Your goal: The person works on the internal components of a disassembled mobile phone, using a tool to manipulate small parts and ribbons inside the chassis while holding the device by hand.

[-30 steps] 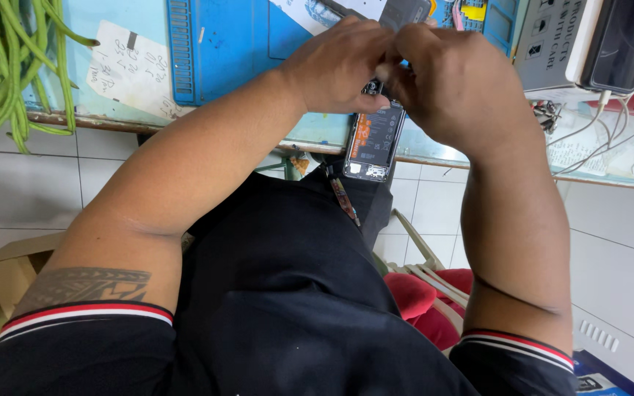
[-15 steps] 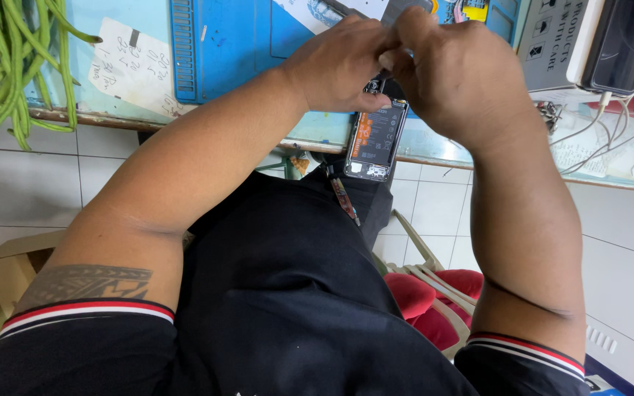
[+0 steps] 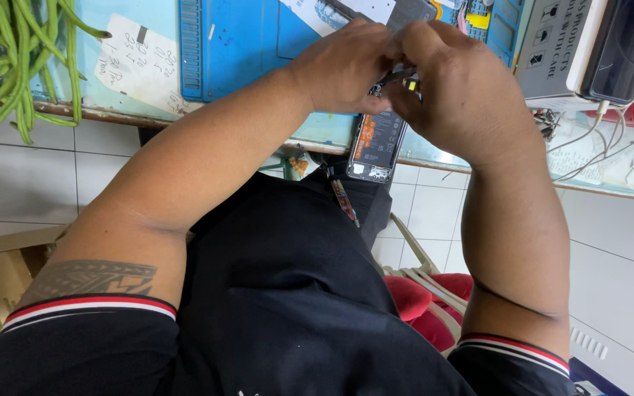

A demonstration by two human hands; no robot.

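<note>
Beans (image 3: pixel 9 66), blue mat (image 3: pixel 236 44) and grey box (image 3: pixel 552 51) surround the opened phone (image 3: pixel 377 147).

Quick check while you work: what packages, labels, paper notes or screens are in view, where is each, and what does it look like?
Opened phone: under both hands at the bench edge, dark rectangular battery with an orange label.
Paper note: on the bench left of the blue mat, off-white, handwritten, taped.
Grey box: upper right, handling symbols printed on its side.
Dark slab: right of the box, perhaps a blank screen.
</note>
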